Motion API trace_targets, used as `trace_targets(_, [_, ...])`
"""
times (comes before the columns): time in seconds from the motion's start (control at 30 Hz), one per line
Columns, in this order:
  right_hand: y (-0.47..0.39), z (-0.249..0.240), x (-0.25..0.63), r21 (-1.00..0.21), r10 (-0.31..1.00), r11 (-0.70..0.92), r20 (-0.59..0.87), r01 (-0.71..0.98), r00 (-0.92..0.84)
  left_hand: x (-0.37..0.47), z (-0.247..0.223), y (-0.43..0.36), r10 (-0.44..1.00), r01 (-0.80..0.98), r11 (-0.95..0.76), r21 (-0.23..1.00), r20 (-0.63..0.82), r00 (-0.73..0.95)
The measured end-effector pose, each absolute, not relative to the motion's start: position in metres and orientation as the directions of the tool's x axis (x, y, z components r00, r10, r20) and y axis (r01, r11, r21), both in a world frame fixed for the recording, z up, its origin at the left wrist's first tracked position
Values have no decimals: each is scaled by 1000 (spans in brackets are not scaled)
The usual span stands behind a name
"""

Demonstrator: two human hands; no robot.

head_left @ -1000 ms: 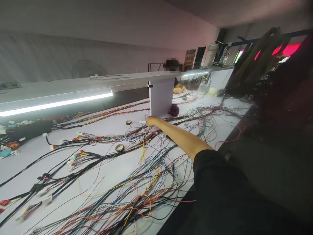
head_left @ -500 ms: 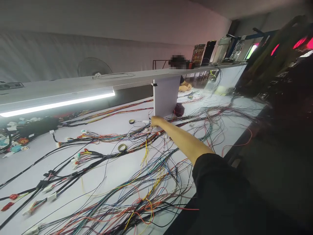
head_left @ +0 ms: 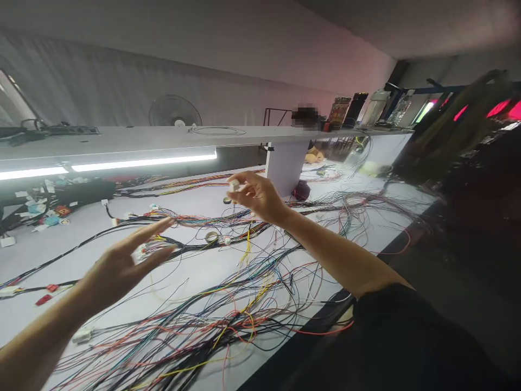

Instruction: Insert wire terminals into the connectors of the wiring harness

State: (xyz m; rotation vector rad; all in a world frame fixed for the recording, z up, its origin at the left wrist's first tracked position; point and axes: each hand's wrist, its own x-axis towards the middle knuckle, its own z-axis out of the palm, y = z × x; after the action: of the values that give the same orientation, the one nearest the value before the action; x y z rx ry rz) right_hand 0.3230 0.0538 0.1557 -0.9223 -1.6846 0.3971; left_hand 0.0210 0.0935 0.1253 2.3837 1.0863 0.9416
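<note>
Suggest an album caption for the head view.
Right hand pinches a small white piece over thin multicoloured wires on a white table; left hand open.

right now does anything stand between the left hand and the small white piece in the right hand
Nothing visible does. A gap separates the open left hand from the small white piece pinched in the right hand; the wires beyond it appear to lie lower, on the table.

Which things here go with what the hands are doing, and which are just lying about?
Probably part of the job:
small white piece, pinched in the right hand
coloured wires, spread over the table

Probably just there:
fan, behind the shelf
bottles, standing up on the shelf
</note>
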Motion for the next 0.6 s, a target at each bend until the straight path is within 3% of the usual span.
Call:
trace_targets(0.1, [45,179,280,-627,698,708,691,324,-187,74,129,96,621,200,-665,720,384,683])
trace_targets(0.17, [41,191,263,-606,660,748,725,271,-198,97,131,95,595,104,-565,819,317,738])
trace_targets(0.27, [29,207,262,-580,621,769,778,268,-97,96,127,96,676,143,-416,898,200,710])
trace_targets(0.43, [6,233,307,-525,477,785,851,328,220,46,102,115,813,284,-369,885,159,560])
trace_targets(0.6, [-9,261,345,-389,293,914,827,113,480,14,95,133,859,354,-342,871,136,494])
